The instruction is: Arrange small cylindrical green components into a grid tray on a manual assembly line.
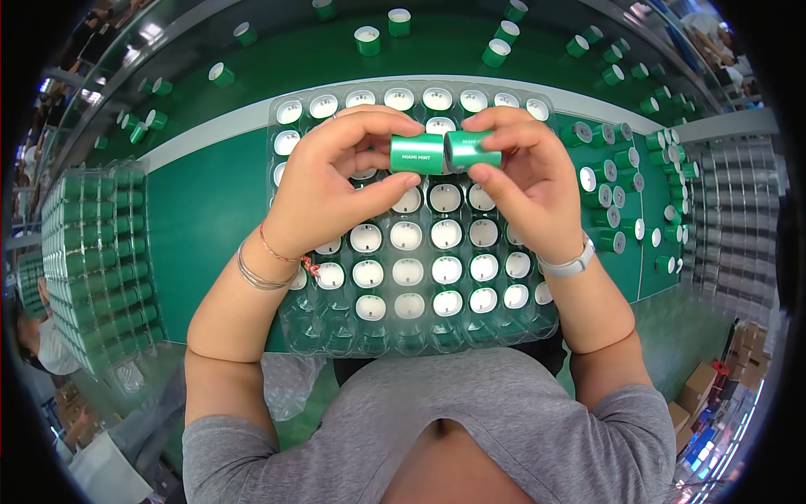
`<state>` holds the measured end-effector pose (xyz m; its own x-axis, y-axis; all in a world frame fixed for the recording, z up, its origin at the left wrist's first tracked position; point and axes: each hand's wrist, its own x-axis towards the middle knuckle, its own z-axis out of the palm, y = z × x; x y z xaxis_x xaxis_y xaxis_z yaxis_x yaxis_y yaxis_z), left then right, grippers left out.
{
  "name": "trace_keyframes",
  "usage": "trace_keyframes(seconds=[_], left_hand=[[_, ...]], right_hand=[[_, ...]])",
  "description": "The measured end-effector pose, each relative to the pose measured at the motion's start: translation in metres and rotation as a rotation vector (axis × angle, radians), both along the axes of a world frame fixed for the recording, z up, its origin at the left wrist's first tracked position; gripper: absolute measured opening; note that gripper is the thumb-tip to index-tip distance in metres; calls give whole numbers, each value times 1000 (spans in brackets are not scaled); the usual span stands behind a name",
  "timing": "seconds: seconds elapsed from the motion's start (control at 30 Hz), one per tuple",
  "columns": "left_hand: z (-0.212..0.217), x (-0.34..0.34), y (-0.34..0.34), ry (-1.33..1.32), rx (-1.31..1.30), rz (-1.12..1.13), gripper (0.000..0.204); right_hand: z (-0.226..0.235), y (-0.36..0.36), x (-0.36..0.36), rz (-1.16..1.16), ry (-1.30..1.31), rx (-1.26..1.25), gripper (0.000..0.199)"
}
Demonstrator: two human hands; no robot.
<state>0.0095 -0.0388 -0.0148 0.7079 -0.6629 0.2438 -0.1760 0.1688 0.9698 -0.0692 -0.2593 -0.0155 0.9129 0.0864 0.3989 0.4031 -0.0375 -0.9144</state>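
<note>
Over the far half of a clear plastic tray [336,340], both my hands are raised. My left hand [348,172] is closed on a shiny green cylinder [417,154] with pale lettering, held between thumb and fingers. A second green cylinder [476,151] is pinched in my right hand [531,176]. The two cylinders lie sideways, end to end, with a grey end showing where they meet; whether they are joined I cannot tell. Below them, rows of white-ended pieces [406,236] stand in the tray's pockets. The nearest row of pockets holds no pieces.
Green cylinders [367,40] stand scattered on a green belt beyond the tray. More loose cylinders [604,196] are at the right. Filled trays [101,260] are stacked at the left, clear trays [735,202] at the far right. A plastic bag [290,382] hangs near my left elbow.
</note>
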Motion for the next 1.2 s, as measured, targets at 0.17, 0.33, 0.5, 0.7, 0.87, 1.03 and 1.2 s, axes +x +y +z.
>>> trace_keyframes(seconds=[0.17,0.33,0.5,0.7,0.87,1.03,1.2], left_hand=[[-2,1,0,6,-2,-8,40],[1,0,-1,3,23,1,40],[2,-1,-2,-59,34,33,40],[4,-3,-1,10,80,51,40],[3,-2,0,231,103,61,29],[14,-4,-5,377,170,45,24],[15,-5,-9,404,174,50,24]], right_hand=[[-2,8,-2,-35,0,35,45],[-2,4,-1,-27,-13,-56,47],[1,4,-1,-27,-3,-71,40],[1,3,-2,-25,113,44,33],[7,1,-4,5,402,148,25],[11,-2,-1,-4,576,84,24],[9,-5,-2,-34,567,49,25]])
